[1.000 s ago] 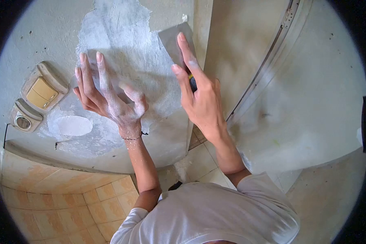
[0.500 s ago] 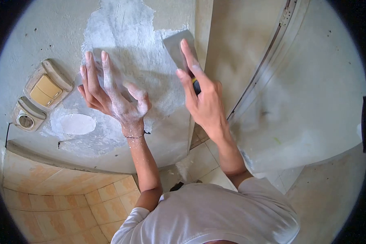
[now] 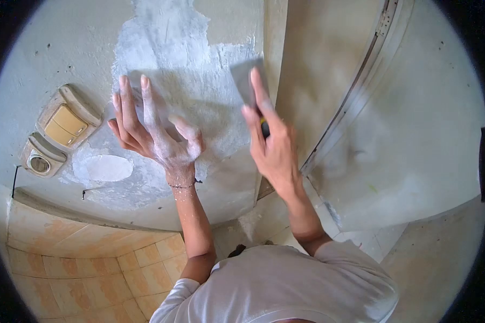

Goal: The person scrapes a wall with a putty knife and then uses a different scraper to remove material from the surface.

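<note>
Currently, right hand [image 3: 275,146] closed round the dark, yellow-marked handle of a scraper [image 3: 242,83], index finger laid along the grey blade. Blade near the right edge of the wall [image 3: 83,35], by the right margin of a rough white patch [image 3: 164,40]; contact with the surface cannot be told. Left hand [image 3: 161,137] unclenched, fingers spread, whitish dust on skin, in front of the patch; palm side hidden. Toward the wall's left edge: switch [image 3: 66,125], round socket [image 3: 39,163] below it. White oval [image 3: 109,168] nearer the wall's lower edge, above orange-patterned tiles [image 3: 75,277].
</note>
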A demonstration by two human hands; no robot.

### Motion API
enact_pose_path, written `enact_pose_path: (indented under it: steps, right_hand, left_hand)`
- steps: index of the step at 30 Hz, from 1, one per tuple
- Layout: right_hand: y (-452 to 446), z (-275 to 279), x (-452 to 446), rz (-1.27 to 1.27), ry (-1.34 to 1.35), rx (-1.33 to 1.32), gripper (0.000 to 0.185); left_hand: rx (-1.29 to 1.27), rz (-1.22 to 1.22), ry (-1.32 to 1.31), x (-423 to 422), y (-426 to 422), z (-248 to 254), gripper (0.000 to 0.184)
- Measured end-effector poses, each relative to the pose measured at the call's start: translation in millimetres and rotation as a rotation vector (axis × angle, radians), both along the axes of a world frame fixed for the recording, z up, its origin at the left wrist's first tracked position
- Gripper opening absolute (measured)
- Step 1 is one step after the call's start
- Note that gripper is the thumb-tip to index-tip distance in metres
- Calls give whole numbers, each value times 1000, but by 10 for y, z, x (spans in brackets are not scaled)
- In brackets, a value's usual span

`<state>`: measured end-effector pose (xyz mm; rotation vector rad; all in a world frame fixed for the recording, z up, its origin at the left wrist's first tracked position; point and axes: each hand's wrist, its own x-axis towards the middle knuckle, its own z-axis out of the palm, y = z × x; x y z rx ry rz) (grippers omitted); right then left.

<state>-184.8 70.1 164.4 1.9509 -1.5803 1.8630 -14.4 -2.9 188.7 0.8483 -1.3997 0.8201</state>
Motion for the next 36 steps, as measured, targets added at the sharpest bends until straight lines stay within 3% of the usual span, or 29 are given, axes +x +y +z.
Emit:
enact_pose_path:
  steps: [4, 7, 9, 11, 13, 16, 20, 23, 26, 32, 36]
  right_hand:
    - [-34, 87, -16, 56, -37, -86, 58]
    - [32, -36, 0, 89, -37, 10, 58]
    - [-56, 14, -15, 81, -18, -99, 57]
    - [-40, 34, -33, 123, -48, -21, 56]
    - [-45, 18, -47, 89, -7, -122, 57]
    - [0, -40, -18, 76, -7, 15, 58]
    - [-95, 40, 13, 31, -6, 7, 58]
    - [-61, -38, 18, 80, -16, -155, 57]
    - [7, 63, 21, 127, -102, 60, 50]
    - [-171, -99, -57, 68, 14, -217, 56]
    - [-103, 104, -64, 18, -44, -53, 55]
  left_hand:
    - [-39, -39, -8, -7, -25, 6, 66]
    - [-23, -27, -1, -14, -27, -10, 65]
    - [-16, -44, 21, -50, 2, 18, 65]
    - [-14, -72, 34, -61, -15, 21, 66]
    - [-80, -127, 48, -49, -97, 11, 66]
    - [-61, -85, 24, -38, -71, 19, 67]
    - [-44, -71, 7, -36, -34, 43, 67]
    - [-59, -91, 6, -4, -73, 27, 67]
    - [-49, -84, 16, -22, -28, 11, 68]
    - [-81, -38, -61, 28, -47, 52, 62]
    - [-48, -8, -61, 3, 13, 38, 62]
